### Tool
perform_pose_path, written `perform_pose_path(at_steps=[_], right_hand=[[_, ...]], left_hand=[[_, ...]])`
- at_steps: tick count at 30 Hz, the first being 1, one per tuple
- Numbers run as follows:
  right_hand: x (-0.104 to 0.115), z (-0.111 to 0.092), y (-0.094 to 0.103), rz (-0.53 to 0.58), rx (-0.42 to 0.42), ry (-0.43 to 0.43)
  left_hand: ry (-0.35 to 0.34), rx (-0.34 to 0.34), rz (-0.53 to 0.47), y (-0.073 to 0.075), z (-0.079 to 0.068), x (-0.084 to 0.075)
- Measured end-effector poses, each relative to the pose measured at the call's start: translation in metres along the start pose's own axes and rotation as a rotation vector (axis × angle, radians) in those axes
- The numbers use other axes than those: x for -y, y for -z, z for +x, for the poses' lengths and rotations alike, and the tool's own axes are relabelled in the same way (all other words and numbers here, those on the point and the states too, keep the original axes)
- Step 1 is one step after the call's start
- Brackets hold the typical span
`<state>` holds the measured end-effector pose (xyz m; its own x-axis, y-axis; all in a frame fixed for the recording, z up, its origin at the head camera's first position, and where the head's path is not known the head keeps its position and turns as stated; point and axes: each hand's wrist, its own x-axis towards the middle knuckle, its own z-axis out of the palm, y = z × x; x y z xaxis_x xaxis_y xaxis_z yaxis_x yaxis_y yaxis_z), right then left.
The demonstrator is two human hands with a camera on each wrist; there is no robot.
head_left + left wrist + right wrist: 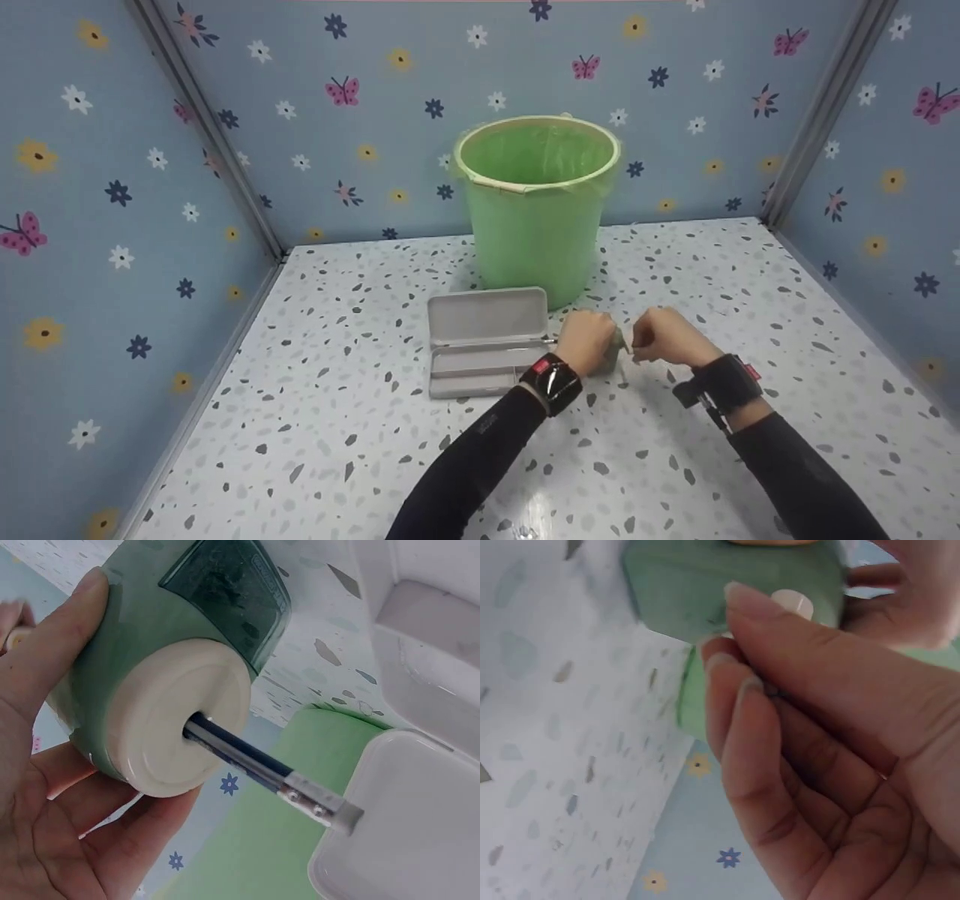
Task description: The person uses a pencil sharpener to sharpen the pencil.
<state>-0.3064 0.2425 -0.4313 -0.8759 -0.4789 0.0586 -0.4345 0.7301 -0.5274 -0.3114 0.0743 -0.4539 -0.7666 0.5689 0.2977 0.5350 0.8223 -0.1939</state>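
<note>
My left hand (586,341) grips a green pencil sharpener (142,596) with a cream round front, thumb on one side and fingers on the other. A dark pencil (240,754) sits in the sharpener's hole, its metal ferrule and worn eraser pointing outward. A see-through dark green shavings drawer (232,600) shows on the sharpener's side. On the opposite side, my right hand (667,336) has curled fingers pinching the small cream crank handle (16,637); in the right wrist view the fingers mostly hide it. A pale round part (791,604) shows behind the thumb.
An open grey pencil case (487,319) lies left of my left hand, its lid raised and its tray divided. Behind stands a green bin (536,232) with a liner over its rim. Flower-patterned walls (360,127) enclose the speckled tabletop (337,450).
</note>
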Motion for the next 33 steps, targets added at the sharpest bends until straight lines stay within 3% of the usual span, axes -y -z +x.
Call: perform_pose_path(at_steps=[8,15,26,33], right_hand=[[0.004,0.011,0.01,-0.021,-0.117,-0.015],[0.009,0.028,0.009,-0.076,-0.192,-0.138],[-0.003,0.045,-0.013,-0.208,-0.329,-0.131],[-0.02,0.054,-0.028,-0.207,-0.311,-0.137]], left_hand=[[-0.019,-0.014,-0.007,0.002,0.001,0.001],[-0.02,-0.001,-0.012,0.0,0.0,0.002],[-0.042,-0.034,-0.019,-0.004,-0.001,0.005],[-0.048,-0.048,-0.051,-0.006,-0.002,0.006]])
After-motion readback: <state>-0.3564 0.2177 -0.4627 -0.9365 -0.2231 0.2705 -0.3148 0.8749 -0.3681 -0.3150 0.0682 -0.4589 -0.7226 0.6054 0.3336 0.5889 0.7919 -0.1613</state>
